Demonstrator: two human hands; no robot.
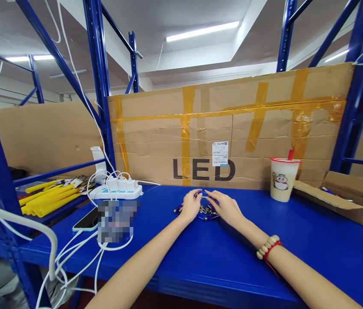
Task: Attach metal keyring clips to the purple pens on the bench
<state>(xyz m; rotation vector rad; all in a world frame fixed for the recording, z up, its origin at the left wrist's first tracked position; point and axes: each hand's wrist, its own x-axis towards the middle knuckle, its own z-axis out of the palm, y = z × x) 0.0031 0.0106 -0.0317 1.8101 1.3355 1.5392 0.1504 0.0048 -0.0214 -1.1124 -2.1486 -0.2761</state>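
Above the blue shelf top, my left hand (191, 205) and my right hand (225, 207) face each other with fingertips pinched. Between them shows a thin, whitish stick-like piece (205, 197); its ends are covered by my fingers, and its exact kind is too small to make out. Directly under my hands lies a small pile of blue and silver metallic pieces (206, 216), partly hidden by the fingers. A beaded bracelet with a red cord (268, 246) is on my right wrist.
A power strip (118, 192) with white plugs and cables, plus a phone (86, 219), occupies the left. Yellow tubes (52, 199) lie farther left. A drink cup (283, 180) and an open cardboard box (339, 204) stand right. Cardboard (155, 141) closes the back.
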